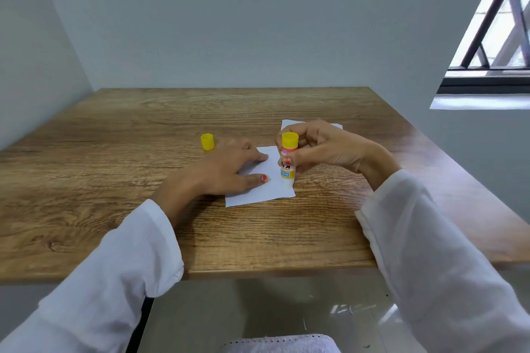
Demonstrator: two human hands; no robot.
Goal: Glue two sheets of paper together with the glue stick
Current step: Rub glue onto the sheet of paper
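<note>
Wood-grain tabletop (114, 169), grey walls. Left hand (229, 172) flat, fingers spread, pinning near white paper sheet (258, 192). Right hand (318, 149) grips upright yellow-ended glue stick (287, 163) on its right edge; second white sheet (289, 122) behind, yellow plastic cap (207, 142) far-left. Risk: dragging could wrinkle or shift the sheet.

The glue stick (287, 172) is white with yellow ends; its cap (207, 142) is yellow. Both paper sheets (265, 192) are white. The counter (114, 152) shows brown wood grain.
</note>
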